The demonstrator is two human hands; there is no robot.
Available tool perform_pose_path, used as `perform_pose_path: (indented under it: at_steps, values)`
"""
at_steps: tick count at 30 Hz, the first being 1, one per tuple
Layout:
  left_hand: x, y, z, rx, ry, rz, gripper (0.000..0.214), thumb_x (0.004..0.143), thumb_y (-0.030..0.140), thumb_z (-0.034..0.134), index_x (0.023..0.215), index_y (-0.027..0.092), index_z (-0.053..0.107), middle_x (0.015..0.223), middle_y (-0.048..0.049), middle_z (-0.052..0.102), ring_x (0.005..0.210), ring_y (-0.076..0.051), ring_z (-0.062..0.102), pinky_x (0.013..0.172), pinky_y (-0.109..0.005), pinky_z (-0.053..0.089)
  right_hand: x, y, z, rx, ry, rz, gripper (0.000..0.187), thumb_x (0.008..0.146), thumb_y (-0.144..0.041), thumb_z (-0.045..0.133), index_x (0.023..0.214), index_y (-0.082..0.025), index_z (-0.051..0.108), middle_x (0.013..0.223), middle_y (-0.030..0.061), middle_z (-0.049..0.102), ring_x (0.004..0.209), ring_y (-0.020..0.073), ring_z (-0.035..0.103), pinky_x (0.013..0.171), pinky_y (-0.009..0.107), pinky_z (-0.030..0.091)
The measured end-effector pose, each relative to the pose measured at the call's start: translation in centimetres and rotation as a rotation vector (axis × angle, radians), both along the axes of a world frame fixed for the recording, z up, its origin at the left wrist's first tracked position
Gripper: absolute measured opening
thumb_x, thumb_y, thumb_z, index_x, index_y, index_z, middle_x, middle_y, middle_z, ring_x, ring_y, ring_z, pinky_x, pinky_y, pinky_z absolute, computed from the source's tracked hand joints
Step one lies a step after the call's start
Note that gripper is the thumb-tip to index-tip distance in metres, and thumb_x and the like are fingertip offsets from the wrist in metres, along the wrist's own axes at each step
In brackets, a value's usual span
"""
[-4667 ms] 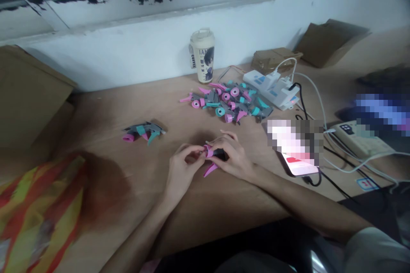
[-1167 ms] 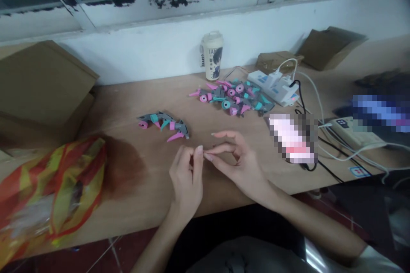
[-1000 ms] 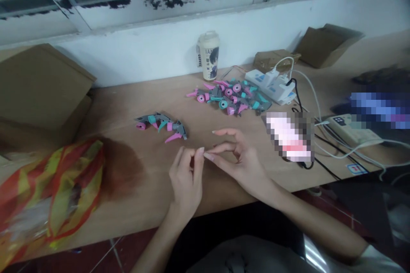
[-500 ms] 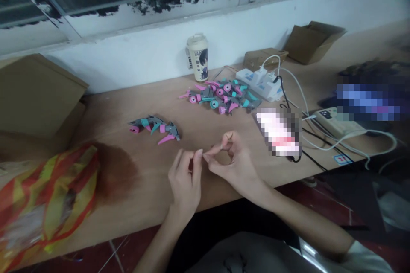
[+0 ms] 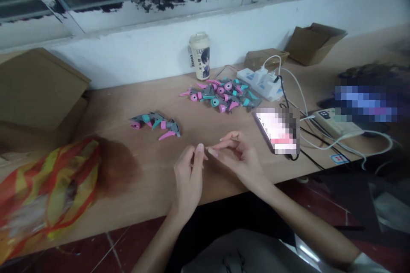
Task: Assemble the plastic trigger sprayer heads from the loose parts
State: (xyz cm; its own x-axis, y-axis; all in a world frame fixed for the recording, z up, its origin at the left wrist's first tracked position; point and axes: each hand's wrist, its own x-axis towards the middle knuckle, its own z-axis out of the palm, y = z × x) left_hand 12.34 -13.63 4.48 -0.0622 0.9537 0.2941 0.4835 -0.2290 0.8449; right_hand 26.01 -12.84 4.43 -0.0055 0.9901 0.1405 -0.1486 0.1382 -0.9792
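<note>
My left hand (image 5: 188,172) is closed above the near part of the table, thumb pressed to the fingers. Just right of it, my right hand (image 5: 241,155) has thumb and index finger pinched, their tips almost meeting the left thumb. Whatever lies between the fingertips is too small or hidden to make out. Beyond the left hand rests a short row of grey plastic pieces with pink and teal parts (image 5: 156,123). Farther back, a larger heap of similar pieces (image 5: 221,96) lies in front of a cup.
The lidded cup (image 5: 201,57) stands by the wall. A power strip (image 5: 262,84) with cables and a lit phone (image 5: 277,132) are at right, near a pale power bank (image 5: 336,123). Cardboard boxes (image 5: 41,89) and a red-yellow plastic bag (image 5: 60,192) occupy the left side.
Both hands stay close together; their fingertips have drawn slightly apart and the right fingers have shifted a little. The view has moved slightly. The plastic pieces lie as before.
</note>
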Motion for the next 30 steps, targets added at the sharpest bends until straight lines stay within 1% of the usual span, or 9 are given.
perform_pose_path:
  at_steps: [3, 10, 17, 21, 26, 30]
  values:
    - [0.1, -0.1, 0.1, 0.055, 0.071, -0.009, 0.033, 0.092, 0.029, 0.043, 0.062, 0.017, 0.046, 0.060, 0.0034, 0.045, 0.057, -0.009, 0.043, 0.057, -0.023, 0.034, -0.1, -0.1, 0.0, -0.004, 0.014, 0.001, 0.032, 0.073, -0.032, 0.069, 0.094, -0.026, 0.045, 0.079, -0.0033, 0.070, 0.082, 0.0161, 0.067, 0.080, 0.032, 0.049]
    - [0.1, -0.1, 0.0, 0.156, 0.200, 0.030, 0.033, 0.092, 0.025, 0.044, 0.060, 0.017, 0.038, 0.060, 0.0036, 0.040, 0.055, -0.008, 0.040, 0.055, -0.022, 0.032, -0.3, -0.3, 0.3, -0.017, -0.079, -0.010, 0.034, 0.072, -0.033, 0.069, 0.094, -0.025, 0.045, 0.079, -0.0022, 0.072, 0.085, 0.0179, 0.068, 0.082, 0.033, 0.048]
    - [-0.2, 0.4, -0.6, 0.213, 0.281, 0.042, 0.032, 0.092, 0.024, 0.043, 0.061, 0.017, 0.043, 0.061, 0.0029, 0.042, 0.055, -0.009, 0.041, 0.054, -0.023, 0.031, -0.4, 0.0, 0.5, -0.044, -0.160, -0.013, 0.033, 0.072, -0.034, 0.068, 0.091, -0.025, 0.041, 0.075, -0.0024, 0.072, 0.082, 0.0191, 0.069, 0.079, 0.035, 0.049]
    - [-0.3, 0.9, -0.9, 0.282, 0.370, 0.043, 0.032, 0.092, 0.025, 0.043, 0.062, 0.016, 0.047, 0.061, 0.0020, 0.043, 0.054, -0.009, 0.041, 0.053, -0.024, 0.030, -0.7, 0.5, 0.2, -0.046, -0.240, -0.072, 0.033, 0.070, -0.032, 0.067, 0.083, -0.025, 0.037, 0.069, -0.0046, 0.070, 0.078, 0.0188, 0.068, 0.076, 0.034, 0.049]
    - [-0.3, 1.4, -1.4, 0.354, 0.463, 0.054, 0.031, 0.092, 0.024, 0.042, 0.063, 0.016, 0.049, 0.061, 0.0014, 0.043, 0.053, -0.010, 0.039, 0.052, -0.024, 0.030, -1.6, 1.0, -0.1, 0.004, -0.295, -0.174, 0.034, 0.066, -0.027, 0.065, 0.079, -0.025, 0.033, 0.064, -0.0066, 0.063, 0.066, 0.0155, 0.066, 0.069, 0.031, 0.049]
    - [-0.2, 1.7, -1.7, 0.358, 0.478, 0.061, 0.032, 0.092, 0.024, 0.042, 0.062, 0.016, 0.048, 0.060, 0.0015, 0.044, 0.051, -0.010, 0.038, 0.050, -0.024, 0.028, -2.1, 1.0, 0.1, 0.004, -0.369, -0.240, 0.034, 0.066, -0.027, 0.063, 0.077, -0.025, 0.031, 0.062, -0.0064, 0.061, 0.060, 0.0139, 0.063, 0.063, 0.029, 0.048]
